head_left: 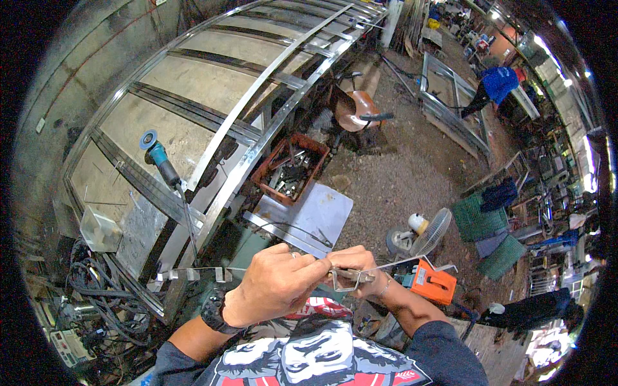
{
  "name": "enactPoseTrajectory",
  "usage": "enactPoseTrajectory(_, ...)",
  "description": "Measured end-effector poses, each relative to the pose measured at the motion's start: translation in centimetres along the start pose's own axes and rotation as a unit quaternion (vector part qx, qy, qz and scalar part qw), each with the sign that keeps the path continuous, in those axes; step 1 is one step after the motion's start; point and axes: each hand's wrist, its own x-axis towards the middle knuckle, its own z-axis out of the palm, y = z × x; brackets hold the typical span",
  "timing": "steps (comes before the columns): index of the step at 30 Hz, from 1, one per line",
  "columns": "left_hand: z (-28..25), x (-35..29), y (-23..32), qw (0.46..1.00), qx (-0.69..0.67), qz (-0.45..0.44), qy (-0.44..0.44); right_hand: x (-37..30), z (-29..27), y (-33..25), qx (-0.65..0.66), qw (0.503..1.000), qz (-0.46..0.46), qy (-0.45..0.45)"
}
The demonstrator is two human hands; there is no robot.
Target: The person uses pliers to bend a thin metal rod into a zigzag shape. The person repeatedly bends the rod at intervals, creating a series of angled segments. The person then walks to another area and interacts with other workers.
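Note:
In front of my chest, both hands are closed at the middle of a long, thin metal strip [394,261]. Its left part carries several small bent tabs, and its right end is angled. My left hand [277,283], with a black watch on the wrist, pinches from the left, its fingertips meeting those of the other hand. My right hand [358,262] grips just beside it. A small square-shaped metal piece [344,287] shows below the right fingers; whether it is joined to the strip I cannot tell.
A large metal frame [251,151] lies at the left with an angle grinder [162,163] on it. A red crate [257,175] of metal scraps, a white panel [335,206], a fan [432,233] and an orange machine [438,283] stand around. A person in blue [499,83] bends farther off.

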Motion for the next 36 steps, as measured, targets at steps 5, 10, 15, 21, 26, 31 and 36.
enactPoseTrajectory(5,-0.9,0.2,-0.1,0.999,0.014,0.027,-0.024,0.1,0.7,0.5,0.028,0.999,0.001,-0.041)
enactPoseTrajectory(10,-2.3,0.5,0.0,0.996,0.039,0.049,-0.063,-0.1,1.6,0.7,0.059,0.996,-0.006,-0.069)
enactPoseTrajectory(15,-1.8,0.2,-0.4,0.996,0.031,0.079,-0.028,-0.2,2.4,0.3,0.071,0.994,0.024,-0.077)
enactPoseTrajectory(21,-2.0,0.3,-0.2,0.995,0.02,0.084,-0.04,0.2,2.6,-0.1,0.07,0.994,0.023,-0.082)
enactPoseTrajectory(26,-2.0,0.2,0.1,0.994,0.015,0.089,-0.055,0.0,2.8,-0.1,0.081,0.994,0.007,-0.08)
enactPoseTrajectory(31,-2.3,0.0,0.2,0.992,0.031,0.078,-0.091,-0.3,2.9,0.2,0.056,0.994,0.01,-0.094)
enactPoseTrajectory(36,-2.0,-0.1,0.1,0.993,0.027,0.099,-0.06,-1.4,3.9,1.9,0.042,0.996,-0.047,-0.067)
